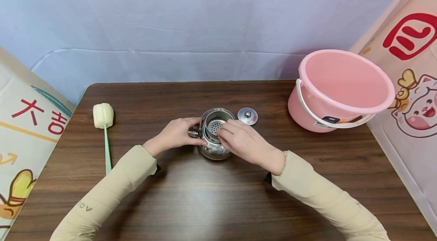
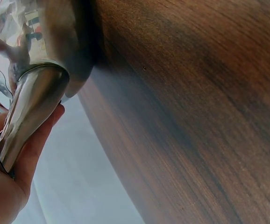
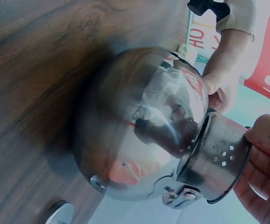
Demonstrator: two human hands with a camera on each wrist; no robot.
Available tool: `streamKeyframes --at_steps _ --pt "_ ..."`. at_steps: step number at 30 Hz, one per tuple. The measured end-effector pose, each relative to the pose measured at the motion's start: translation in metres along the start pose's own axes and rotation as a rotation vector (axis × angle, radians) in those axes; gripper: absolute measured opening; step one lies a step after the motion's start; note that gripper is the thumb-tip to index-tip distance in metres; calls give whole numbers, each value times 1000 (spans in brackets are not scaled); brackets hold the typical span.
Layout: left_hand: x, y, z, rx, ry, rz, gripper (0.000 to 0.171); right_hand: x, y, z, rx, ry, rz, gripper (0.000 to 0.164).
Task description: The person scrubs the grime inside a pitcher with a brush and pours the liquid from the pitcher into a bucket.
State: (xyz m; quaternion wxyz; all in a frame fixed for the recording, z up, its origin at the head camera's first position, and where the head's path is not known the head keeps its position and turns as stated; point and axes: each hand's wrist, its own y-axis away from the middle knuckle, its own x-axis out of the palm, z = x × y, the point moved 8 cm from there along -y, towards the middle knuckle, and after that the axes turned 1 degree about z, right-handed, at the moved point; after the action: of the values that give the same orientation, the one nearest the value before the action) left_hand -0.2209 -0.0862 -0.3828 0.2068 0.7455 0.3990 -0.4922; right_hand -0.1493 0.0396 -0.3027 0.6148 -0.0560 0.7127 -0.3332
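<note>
A shiny steel teapot [image 1: 213,153] stands upright on the wooden table. My left hand [image 1: 175,133] holds it at the side, with thumb and fingers to either side of the spout [image 2: 34,109]. By its rim my right hand [image 1: 243,143] pinches a perforated metal tea strainer [image 3: 221,147]. In the right wrist view, the strainer sticks partly out of the teapot's mouth, its lower part hidden inside. The round lid [image 1: 244,117] with a knob lies on the table just behind and right of the teapot.
A pink bucket [image 1: 327,116] with a white handle stands at the back right of the table [image 1: 191,203]. Toward the left lies a sponge brush [image 1: 103,115] with a green handle. Cloth walls [image 1: 170,25] border the back and sides.
</note>
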Motion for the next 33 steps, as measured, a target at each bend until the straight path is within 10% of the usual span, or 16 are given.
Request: streamKeyframes --at_steps 33 --pt "0 0 1 -21 -17 14 73 -30 6 -38 115 26 -99 10"
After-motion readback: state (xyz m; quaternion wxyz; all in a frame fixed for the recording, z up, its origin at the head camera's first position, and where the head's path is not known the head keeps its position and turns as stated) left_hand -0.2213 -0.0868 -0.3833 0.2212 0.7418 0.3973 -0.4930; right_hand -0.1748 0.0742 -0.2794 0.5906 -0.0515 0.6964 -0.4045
